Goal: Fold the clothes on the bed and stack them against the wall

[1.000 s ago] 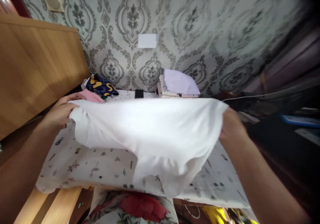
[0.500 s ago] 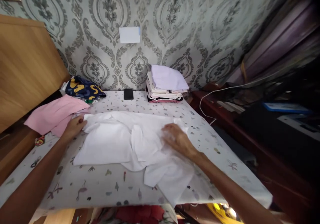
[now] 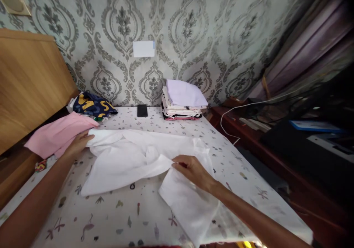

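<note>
A crumpled white garment [image 3: 118,163] lies spread over the patterned table cover [image 3: 110,218]. At its upper left corner my left hand [image 3: 80,142] has its fingers closed on the fabric, close to a pink cloth [image 3: 62,132]. My right hand [image 3: 192,170] pinches an edge of the same garment near its middle, slightly lifted. Part of the garment, perhaps a sleeve, hangs down beneath my right hand toward the table's front edge.
Folded clothes [image 3: 184,98] are stacked at the back, with a black phone [image 3: 142,110] to their left. A dark blue printed cloth [image 3: 94,104] lies back left beside a wooden panel [image 3: 30,86]. A white cable [image 3: 224,117] runs along the right.
My right hand, blurred and with looser fingers before, has moved slightly down and now pinches the garment, drawing its edge up. My left hand shifted slightly left with the corner. The view tilted up a little.
</note>
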Action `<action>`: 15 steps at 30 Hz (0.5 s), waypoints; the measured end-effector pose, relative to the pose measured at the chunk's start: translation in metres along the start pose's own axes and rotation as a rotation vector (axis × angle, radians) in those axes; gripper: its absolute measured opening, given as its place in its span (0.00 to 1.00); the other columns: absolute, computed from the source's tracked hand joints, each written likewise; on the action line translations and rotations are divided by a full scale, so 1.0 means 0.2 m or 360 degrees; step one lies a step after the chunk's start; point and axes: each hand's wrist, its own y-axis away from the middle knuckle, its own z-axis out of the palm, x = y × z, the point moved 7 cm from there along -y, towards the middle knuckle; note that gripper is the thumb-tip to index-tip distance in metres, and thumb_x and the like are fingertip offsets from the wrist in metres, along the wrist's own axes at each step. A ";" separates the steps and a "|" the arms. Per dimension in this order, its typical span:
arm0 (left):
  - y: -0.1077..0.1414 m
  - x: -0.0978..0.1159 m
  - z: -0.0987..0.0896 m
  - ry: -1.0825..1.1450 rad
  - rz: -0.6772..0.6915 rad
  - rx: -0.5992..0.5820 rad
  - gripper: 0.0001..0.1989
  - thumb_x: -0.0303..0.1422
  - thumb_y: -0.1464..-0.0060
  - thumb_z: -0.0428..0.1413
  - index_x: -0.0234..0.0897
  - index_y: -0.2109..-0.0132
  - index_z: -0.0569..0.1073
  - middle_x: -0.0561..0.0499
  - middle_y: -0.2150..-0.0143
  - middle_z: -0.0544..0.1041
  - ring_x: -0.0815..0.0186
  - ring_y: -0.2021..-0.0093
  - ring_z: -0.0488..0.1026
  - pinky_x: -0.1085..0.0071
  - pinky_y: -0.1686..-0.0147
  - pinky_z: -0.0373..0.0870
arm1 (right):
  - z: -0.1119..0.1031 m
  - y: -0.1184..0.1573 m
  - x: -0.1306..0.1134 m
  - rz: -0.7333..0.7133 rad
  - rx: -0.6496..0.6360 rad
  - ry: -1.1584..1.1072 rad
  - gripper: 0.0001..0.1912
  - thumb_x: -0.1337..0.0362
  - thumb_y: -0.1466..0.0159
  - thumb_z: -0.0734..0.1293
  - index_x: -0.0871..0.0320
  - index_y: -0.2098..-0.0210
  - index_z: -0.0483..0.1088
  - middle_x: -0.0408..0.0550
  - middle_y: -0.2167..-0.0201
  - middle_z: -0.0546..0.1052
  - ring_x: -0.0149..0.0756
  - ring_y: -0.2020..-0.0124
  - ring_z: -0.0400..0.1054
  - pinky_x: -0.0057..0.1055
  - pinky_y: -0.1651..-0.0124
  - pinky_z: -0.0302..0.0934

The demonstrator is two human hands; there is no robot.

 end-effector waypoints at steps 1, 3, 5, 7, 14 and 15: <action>-0.02 0.01 0.00 0.0071 -0.0033 -0.0045 0.22 0.37 0.65 0.65 0.36 0.60 0.75 0.49 0.65 0.80 0.61 0.66 0.75 0.69 0.67 0.73 | -0.06 -0.06 0.03 0.0096 0.0042 -0.0116 0.17 0.52 0.34 0.65 0.58 0.68 0.76 0.45 0.75 0.74 0.31 0.76 0.64 0.27 0.74 0.58; -0.09 0.05 0.02 0.0159 -0.0067 -0.0114 0.21 0.35 0.64 0.66 0.36 0.59 0.75 0.50 0.65 0.79 0.63 0.66 0.76 0.72 0.69 0.74 | -0.22 -0.21 0.10 0.0289 0.0120 -0.0327 0.16 0.51 0.39 0.69 0.59 0.70 0.74 0.41 0.82 0.70 0.28 0.82 0.58 0.25 0.80 0.51; -0.18 0.12 0.03 0.0145 -0.0064 -0.0085 0.17 0.33 0.62 0.66 0.36 0.62 0.74 0.52 0.68 0.77 0.67 0.70 0.74 0.75 0.73 0.72 | -0.39 -0.40 0.15 0.0438 0.0188 -0.0518 0.14 0.55 0.43 0.72 0.60 0.74 0.71 0.38 0.87 0.66 0.25 0.86 0.53 0.24 0.84 0.45; -0.26 0.18 0.06 0.0115 -0.0110 -0.0018 0.13 0.32 0.60 0.65 0.36 0.66 0.71 0.56 0.74 0.72 0.72 0.78 0.68 0.77 0.79 0.68 | -0.53 -0.57 0.20 0.0602 0.0259 -0.0688 0.15 0.60 0.44 0.71 0.59 0.81 0.66 0.39 0.89 0.65 0.23 0.88 0.51 0.24 0.86 0.40; -0.35 0.10 0.19 0.0130 -0.0221 -0.0026 0.11 0.31 0.54 0.62 0.36 0.68 0.65 0.61 0.79 0.64 0.78 0.84 0.57 0.81 0.84 0.52 | -0.48 -0.68 0.30 0.0714 0.0196 -0.0843 0.17 0.63 0.44 0.68 0.57 0.85 0.60 0.39 0.92 0.63 0.21 0.90 0.46 0.22 0.87 0.38; -0.34 0.08 0.20 0.0141 -0.0226 -0.0034 0.11 0.31 0.55 0.62 0.35 0.68 0.66 0.61 0.79 0.65 0.78 0.84 0.57 0.81 0.84 0.52 | -0.43 -0.63 0.28 0.0678 0.0097 -0.0824 0.16 0.62 0.45 0.68 0.58 0.85 0.62 0.40 0.92 0.64 0.21 0.90 0.48 0.22 0.87 0.39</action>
